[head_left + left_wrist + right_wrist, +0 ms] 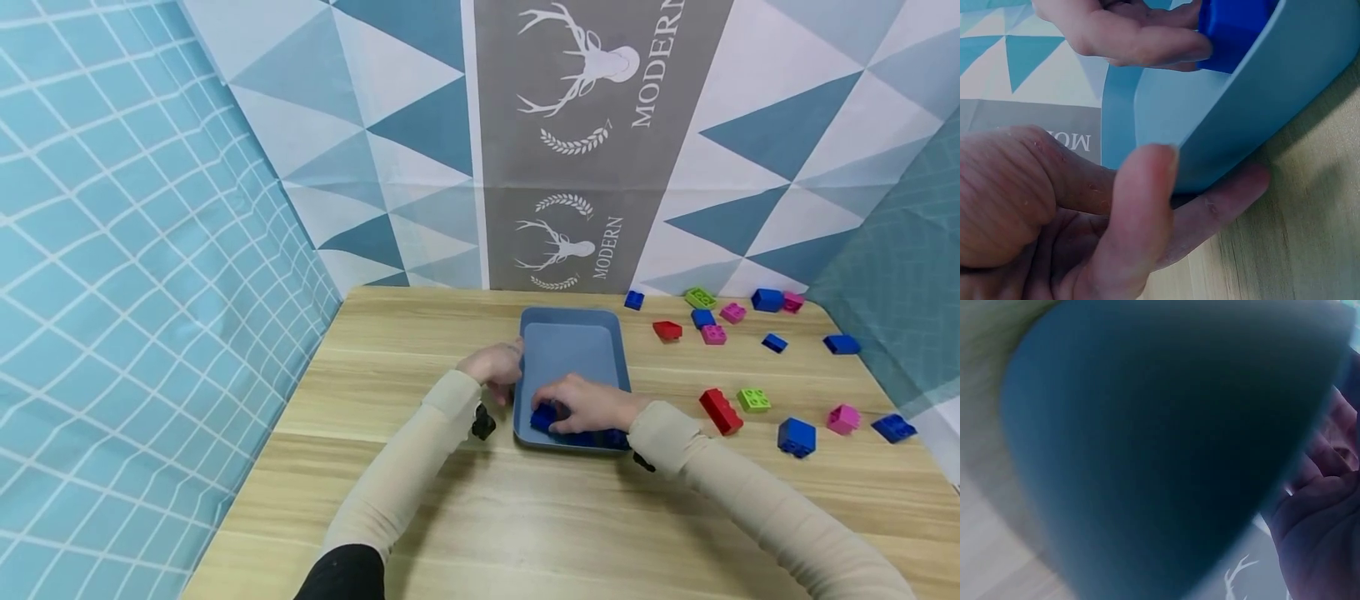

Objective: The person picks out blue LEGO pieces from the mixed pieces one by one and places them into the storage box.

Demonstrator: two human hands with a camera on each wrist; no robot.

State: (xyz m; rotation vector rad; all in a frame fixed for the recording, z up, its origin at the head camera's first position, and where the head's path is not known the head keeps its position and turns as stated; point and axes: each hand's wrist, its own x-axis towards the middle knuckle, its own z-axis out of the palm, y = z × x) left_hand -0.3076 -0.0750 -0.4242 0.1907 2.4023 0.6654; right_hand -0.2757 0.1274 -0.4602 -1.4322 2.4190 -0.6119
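Wood-grained tabletop [420,329] is backed by cloth [517,158] printed with deer heads. On the wood, a blue-grey tray [567,346] is touched at its nine o'clock side by the left hand [495,367], whose fingers are loosely extended. Inside, toward the tray's seven o'clock, a blue block [542,418] is pinched by the right hand [587,402]; from the left hand, that block is found between four and five o'clock.

White "MODERN" lettering [658,62], twice and sideways — on the grey panel [562,173] of the backdrop [427,125].
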